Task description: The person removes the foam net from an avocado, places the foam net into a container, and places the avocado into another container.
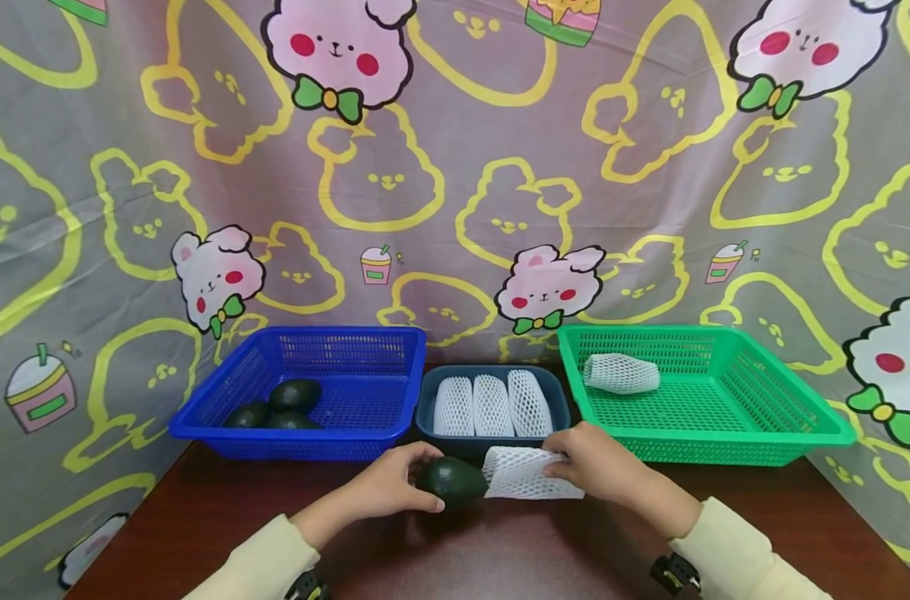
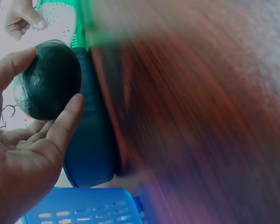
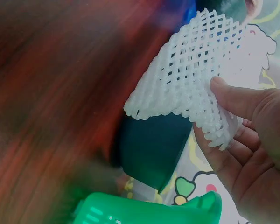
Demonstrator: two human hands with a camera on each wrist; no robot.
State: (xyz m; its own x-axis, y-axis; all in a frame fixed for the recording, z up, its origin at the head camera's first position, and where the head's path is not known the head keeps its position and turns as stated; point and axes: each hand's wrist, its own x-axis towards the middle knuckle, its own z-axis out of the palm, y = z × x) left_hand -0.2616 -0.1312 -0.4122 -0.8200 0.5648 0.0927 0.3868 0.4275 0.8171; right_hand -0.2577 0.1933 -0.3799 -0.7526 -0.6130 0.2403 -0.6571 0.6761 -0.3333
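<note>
My left hand point(image 1: 397, 483) grips a dark green avocado point(image 1: 451, 482) above the front of the table, its narrow end turned to the right. In the left wrist view the thumb and fingers curl round the avocado point(image 2: 49, 80). My right hand point(image 1: 601, 465) pinches a white foam net sleeve point(image 1: 526, 473) by its right part. The sleeve's left opening meets the avocado's tip in the head view; whether the tip is inside cannot be told. In the right wrist view the thumb presses on the mesh sleeve point(image 3: 186, 70).
A blue basket point(image 1: 297, 446) at the left holds several avocados point(image 1: 295, 395). Between the baskets, a dark blue tray point(image 1: 428, 392) holds three foam net sleeves point(image 1: 492, 407). The green basket point(image 1: 710, 450) at the right contains one net-wrapped item point(image 1: 623, 373). A patterned cloth point(image 1: 440, 208) hangs behind.
</note>
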